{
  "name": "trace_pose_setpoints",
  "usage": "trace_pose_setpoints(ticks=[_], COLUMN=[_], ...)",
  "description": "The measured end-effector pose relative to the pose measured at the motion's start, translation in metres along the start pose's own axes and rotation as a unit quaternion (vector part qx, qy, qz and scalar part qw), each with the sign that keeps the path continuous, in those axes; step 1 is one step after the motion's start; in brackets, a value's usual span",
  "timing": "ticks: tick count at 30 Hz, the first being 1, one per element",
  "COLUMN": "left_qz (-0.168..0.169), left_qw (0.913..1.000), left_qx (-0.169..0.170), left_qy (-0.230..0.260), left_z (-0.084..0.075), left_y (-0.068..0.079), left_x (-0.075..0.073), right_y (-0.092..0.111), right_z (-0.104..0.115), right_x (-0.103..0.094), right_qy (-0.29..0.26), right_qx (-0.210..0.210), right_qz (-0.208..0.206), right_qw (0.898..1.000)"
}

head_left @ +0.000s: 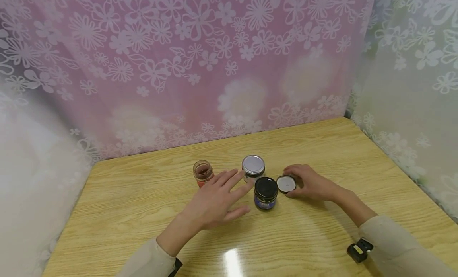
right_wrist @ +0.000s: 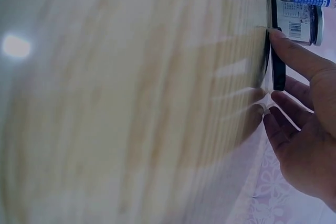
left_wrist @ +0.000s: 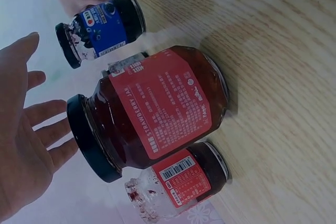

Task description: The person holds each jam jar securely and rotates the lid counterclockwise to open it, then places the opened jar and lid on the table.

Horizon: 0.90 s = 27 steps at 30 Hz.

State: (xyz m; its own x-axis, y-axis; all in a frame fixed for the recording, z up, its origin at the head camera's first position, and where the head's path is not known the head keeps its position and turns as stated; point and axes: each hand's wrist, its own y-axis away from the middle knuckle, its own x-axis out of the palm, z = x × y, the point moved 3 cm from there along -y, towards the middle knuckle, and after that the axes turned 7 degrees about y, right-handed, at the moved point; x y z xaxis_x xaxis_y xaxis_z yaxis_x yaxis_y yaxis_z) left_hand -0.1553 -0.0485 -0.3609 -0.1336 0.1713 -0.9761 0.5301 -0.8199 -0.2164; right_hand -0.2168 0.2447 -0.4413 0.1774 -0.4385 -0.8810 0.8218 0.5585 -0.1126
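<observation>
My left hand (head_left: pixel 218 199) reaches over the jars with fingers spread and relaxed. In the left wrist view it is beside the dark lid of a large strawberry jam jar (left_wrist: pixel 163 103), which it hides in the head view. My right hand (head_left: pixel 313 183) holds a loose jar lid (head_left: pixel 286 184) by its rim between thumb and fingers; the lid's pale inside faces up, at table level. Next to that lid stands a blue-labelled jar (head_left: pixel 266 194) with a black lid. Behind it is a jar with a silver lid (head_left: pixel 253 164). A lidless, red-labelled jar (head_left: pixel 202 170) stands left, partly covered by my left fingers.
The wood-grain table (head_left: pixel 136 205) runs back to a pink flowered curtain (head_left: pixel 200 70). A pale flowered curtain (head_left: pixel 411 110) borders the right side. A small black device (head_left: pixel 359 250) is at my right sleeve.
</observation>
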Motion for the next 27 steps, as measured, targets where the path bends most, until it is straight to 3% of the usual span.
trace_pose_setpoints(ticks=[12, 21, 27], left_qz=[-0.012, -0.023, -0.042], left_qw=[0.9995, 0.9996, 0.9991], left_qx=[0.024, 0.009, 0.002], left_qy=[-0.017, -0.01, -0.004], left_z=[-0.001, 0.007, 0.019], left_y=[0.0, 0.007, 0.015], left_x=[0.001, -0.003, -0.015], right_y=[0.003, 0.004, 0.003], right_z=[0.002, 0.012, 0.016], right_x=[0.001, -0.007, -0.014], right_qy=[0.016, -0.003, 0.042], right_qx=[0.009, 0.031, 0.053], right_qz=[0.02, 0.037, 0.045], right_qw=[1.0, 0.999, 0.997])
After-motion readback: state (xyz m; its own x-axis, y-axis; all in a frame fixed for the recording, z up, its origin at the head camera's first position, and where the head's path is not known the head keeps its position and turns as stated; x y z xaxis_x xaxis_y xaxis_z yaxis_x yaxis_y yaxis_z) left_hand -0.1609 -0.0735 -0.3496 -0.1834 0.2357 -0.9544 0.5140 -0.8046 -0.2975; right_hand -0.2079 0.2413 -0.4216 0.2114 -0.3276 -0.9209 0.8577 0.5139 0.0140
